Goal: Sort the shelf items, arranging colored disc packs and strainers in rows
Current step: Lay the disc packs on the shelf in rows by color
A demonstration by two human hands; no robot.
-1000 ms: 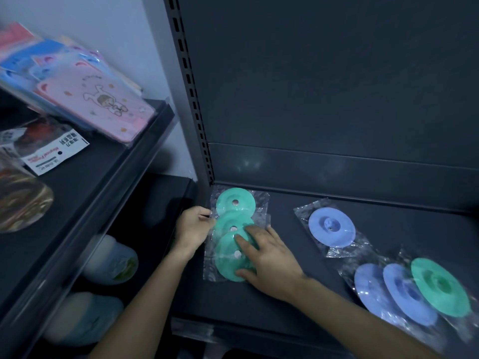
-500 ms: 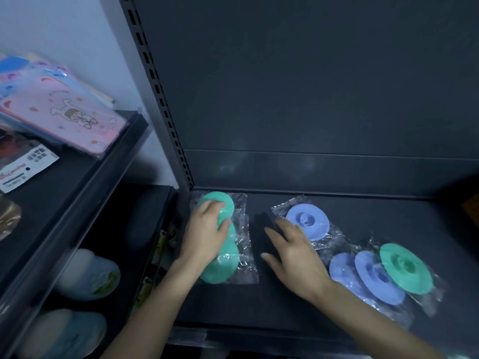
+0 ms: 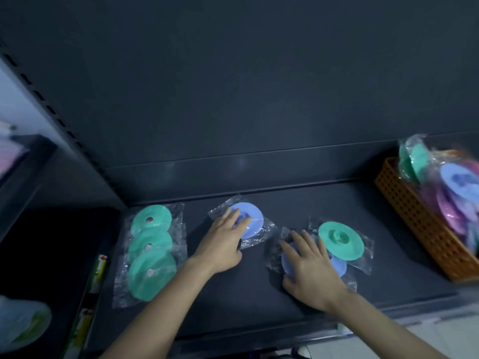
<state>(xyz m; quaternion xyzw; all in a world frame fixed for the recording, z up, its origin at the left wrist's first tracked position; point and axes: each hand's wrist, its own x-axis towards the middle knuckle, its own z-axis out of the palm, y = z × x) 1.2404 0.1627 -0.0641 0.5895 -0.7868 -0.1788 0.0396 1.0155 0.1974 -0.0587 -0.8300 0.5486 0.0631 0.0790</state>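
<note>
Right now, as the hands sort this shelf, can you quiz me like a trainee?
1. True or false: the left hand rests on a bagged pale blue plastic disc.
2. How many green round discs fill the leftmost clear plastic pack? A two, B three, C five.
3. Fill in: the mixed bagged discs at far right sit in an orange mesh ____.
Key: 1 true; 2 B; 3 basket.

The single camera rides on the person's head, above the near edge of the dark shelf (image 3: 246, 294), facing forward and down onto it. It sits close. The left hand (image 3: 223, 242) and right hand (image 3: 311, 265) reach in from the bottom of the wide view. The back panel (image 3: 233, 99) fills the far half, and the orange basket (image 3: 414, 224) is cut off at the right.
</note>
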